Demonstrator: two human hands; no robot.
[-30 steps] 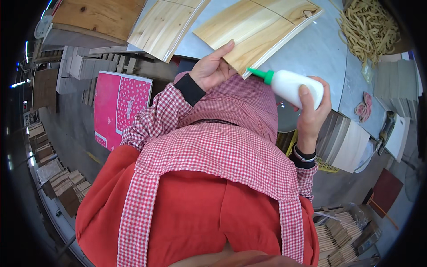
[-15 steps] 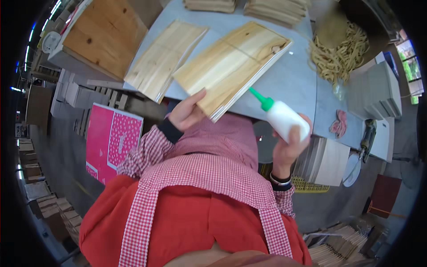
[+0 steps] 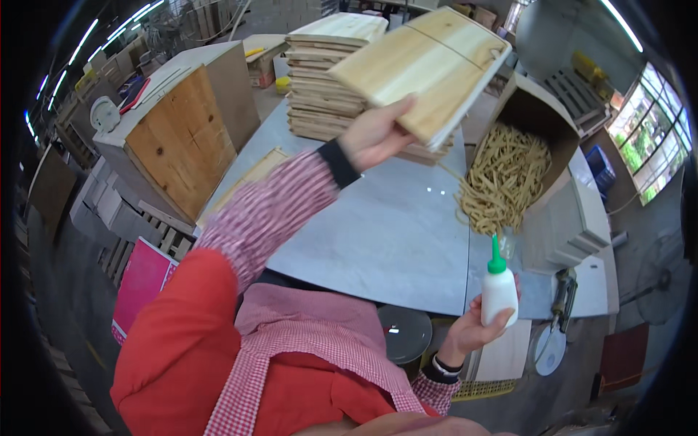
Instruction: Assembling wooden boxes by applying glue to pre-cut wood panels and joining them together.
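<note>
My left hand, its arm stretched forward, grips the near end of a pale wooden board. The board is held tilted over the far part of the table, in front of a lower stack of boards that it mostly hides. Just left of it rises a tall stack of similar boards. Close to the table's front right edge, my right hand is closed around a white squeeze bottle, whose green nozzle points up. Another board lies on the table, largely covered by my left sleeve.
A heap of tan bands spills from a tipped cardboard box at the right. Pale panels and a hand tool lie beyond the bottle. A wooden cabinet flanks the grey table; a round black stool sits below.
My left hand has carried the board forward and up toward the stacks. The bottle has left the board's edge, moved right and turned upright. The view has tilted up.
</note>
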